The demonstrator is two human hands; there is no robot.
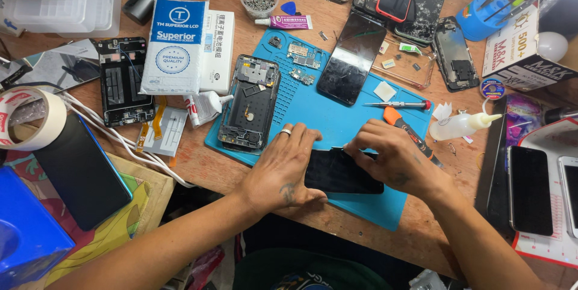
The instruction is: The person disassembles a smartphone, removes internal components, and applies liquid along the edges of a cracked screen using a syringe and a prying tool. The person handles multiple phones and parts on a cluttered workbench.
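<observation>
A black phone screen panel (337, 172) lies flat on the blue work mat (337, 115) near the table's front edge. My left hand (283, 169), a ring on one finger, rests palm down on the panel's left end and holds it steady. My right hand (394, 157) presses its fingertips on the panel's upper right edge. Just beyond my right hand lie an orange-handled tool (403, 127) and a thin red-tipped screwdriver (400, 104). An opened phone frame (250, 103) sits on the mat's left side, above my left hand.
Another black screen (352, 58) and small circuit boards (304, 55) lie on the mat's far part. A white box (174, 46), a stripped phone back (123, 79), a tape roll (33, 118), a squeeze bottle (460, 126) and more phones (530, 190) crowd the wooden table.
</observation>
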